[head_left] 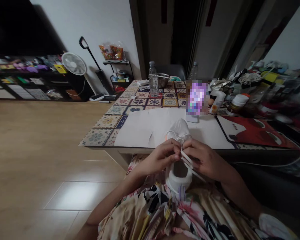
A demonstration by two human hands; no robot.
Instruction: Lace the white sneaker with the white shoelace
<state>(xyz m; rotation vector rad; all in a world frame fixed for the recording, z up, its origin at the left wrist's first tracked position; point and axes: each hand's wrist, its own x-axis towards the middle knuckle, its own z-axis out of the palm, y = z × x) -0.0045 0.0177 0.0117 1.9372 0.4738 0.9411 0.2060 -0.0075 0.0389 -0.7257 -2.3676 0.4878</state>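
Observation:
A white sneaker [179,131] rests with its heel on my lap and its toe leaning on the table edge. My left hand [162,156] pinches the shoe's white lace near the tongue. My right hand [205,160] grips flat white lace ends [187,160] that run down across the shoe's opening. Both hands meet over the middle of the shoe, fingers closed. I sit in a floral-print garment [165,213] at the table's front edge.
The patterned tile table [110,123] holds a large white sheet [145,128], a phone on a stand [196,100], water bottles [153,80], a metal bowl [163,79], jars and clutter at right. A red mat [252,131] lies right. Wooden floor, a fan [73,64] and shelves fill the left.

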